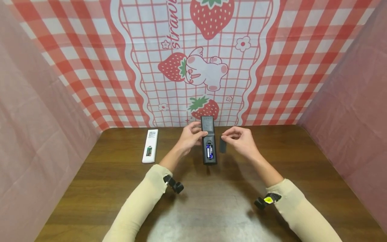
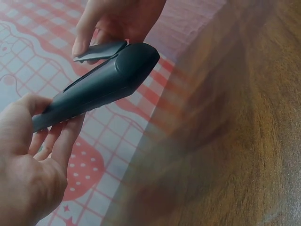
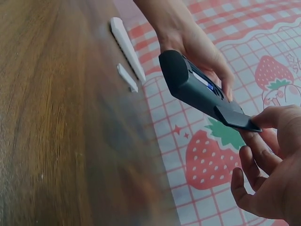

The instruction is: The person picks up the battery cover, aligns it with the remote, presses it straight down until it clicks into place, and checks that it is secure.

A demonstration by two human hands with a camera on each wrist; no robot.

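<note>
My left hand (image 1: 189,137) grips a black remote control (image 1: 208,124) by its upper part, thumb over the back and fingers beneath. The remote's back faces up, its battery compartment uncovered, with blue-and-white batteries (image 1: 210,151) lying inside. Just to the right, my right hand (image 1: 242,141) pinches a dark battery cover (image 1: 222,145) between thumb and fingertips. In the right wrist view the cover (image 3: 235,117) overlaps the remote's side edge, and the right hand's other fingers are loosely bent below it.
A white remote control (image 1: 153,143) lies back-up on the wooden table (image 1: 121,188) at left, its battery compartment uncovered. Beside it in the right wrist view is a small white piece (image 3: 127,78). A strawberry-patterned checked cloth (image 1: 263,43) rises behind; pink cloth hangs at both sides.
</note>
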